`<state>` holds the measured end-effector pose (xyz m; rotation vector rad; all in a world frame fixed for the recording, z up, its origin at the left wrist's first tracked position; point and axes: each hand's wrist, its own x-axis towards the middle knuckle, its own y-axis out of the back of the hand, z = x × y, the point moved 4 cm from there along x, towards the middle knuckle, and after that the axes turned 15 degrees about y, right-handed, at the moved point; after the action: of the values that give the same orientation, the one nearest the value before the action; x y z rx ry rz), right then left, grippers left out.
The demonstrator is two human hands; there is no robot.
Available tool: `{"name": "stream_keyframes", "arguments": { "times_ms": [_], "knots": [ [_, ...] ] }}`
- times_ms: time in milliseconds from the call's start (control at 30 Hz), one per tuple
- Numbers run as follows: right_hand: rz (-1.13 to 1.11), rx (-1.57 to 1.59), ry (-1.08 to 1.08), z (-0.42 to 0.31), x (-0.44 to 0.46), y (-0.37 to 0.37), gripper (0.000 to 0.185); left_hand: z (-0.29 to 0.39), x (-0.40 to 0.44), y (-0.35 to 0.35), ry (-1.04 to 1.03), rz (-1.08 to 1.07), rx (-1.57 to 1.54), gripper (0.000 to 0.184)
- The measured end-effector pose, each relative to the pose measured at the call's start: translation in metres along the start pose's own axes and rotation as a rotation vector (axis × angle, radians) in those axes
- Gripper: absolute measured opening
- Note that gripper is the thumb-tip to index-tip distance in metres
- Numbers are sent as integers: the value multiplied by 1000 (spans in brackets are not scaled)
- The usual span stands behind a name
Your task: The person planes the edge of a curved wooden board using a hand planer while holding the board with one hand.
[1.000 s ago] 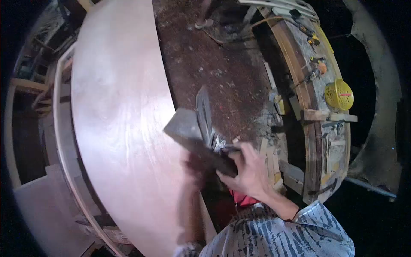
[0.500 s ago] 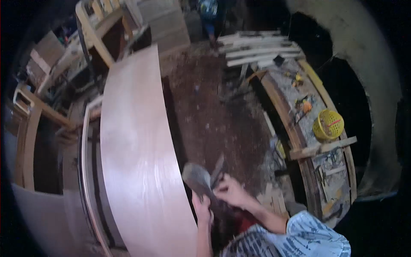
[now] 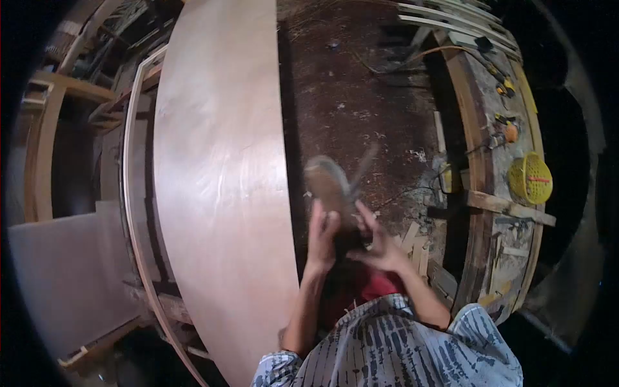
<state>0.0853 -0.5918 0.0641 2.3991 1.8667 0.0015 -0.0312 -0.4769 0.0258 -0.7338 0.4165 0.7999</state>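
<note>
Just right of the pale plywood panel [image 3: 222,148], I hold up a curled brown sheet [image 3: 332,187] with a grey edge. It looks like worn sandpaper, but blur hides its exact kind. My left hand [image 3: 321,238] is closed on its lower left side, thumb across the face. My right hand [image 3: 380,245] is at its lower right edge, fingers bent against it and smeared by motion. A thin blurred strip [image 3: 366,166] sticks up on the sheet's right side. Neither hand touches the panel.
On the right, a wooden bench [image 3: 480,129] carries a yellow basket [image 3: 530,177], an orange power tool [image 3: 506,135], a yellow-black tool [image 3: 506,87] and long wood strips [image 3: 464,26]. Offcuts [image 3: 416,245] lie beside it. Wooden frames [image 3: 132,129] stand left of the panel.
My view has turned and tilted down, so the panel and bench appear shifted. Both hands still hold the sheet, now more upright and face-on. My right hand has moved lower along its edge.
</note>
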Motion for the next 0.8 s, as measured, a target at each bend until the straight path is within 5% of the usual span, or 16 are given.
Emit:
{"name": "stream_keyframes", "arguments": {
  "times_ms": [33,100,133,167,200,267,300,367,400,467,633,800],
  "knots": [
    [-22,11,4,15,-4,-17,100,0,1,2,-51,2,178,51],
    [272,-77,-101,58,-5,-33,87,38,-2,17,-114,45,563,33],
    [254,-70,-104,64,4,-35,87,39,10,62,-402,260,879,16],
    [338,123,-245,74,11,-31,81,65,27,93,-377,482,955,14],
    [424,310,-390,87,20,-30,75,105,30,109,-42,675,745,20],
    [420,317,-434,112,53,-32,75,164,56,174,-498,896,949,37],
    [424,328,-473,125,73,-33,74,180,77,219,-586,1015,1310,57],
    [403,141,-265,136,124,-36,78,189,100,261,-248,1216,1441,73],
    [396,-14,-116,151,152,-38,82,186,104,275,-234,1208,1429,73],
    [404,216,-202,134,220,-45,88,181,116,297,-172,1237,1481,77],
    [442,-86,129,120,352,-32,87,180,121,297,-174,1258,1483,82],
    [358,-297,-32,105,302,-57,93,177,125,307,-220,1251,1435,87]
  ]
}}
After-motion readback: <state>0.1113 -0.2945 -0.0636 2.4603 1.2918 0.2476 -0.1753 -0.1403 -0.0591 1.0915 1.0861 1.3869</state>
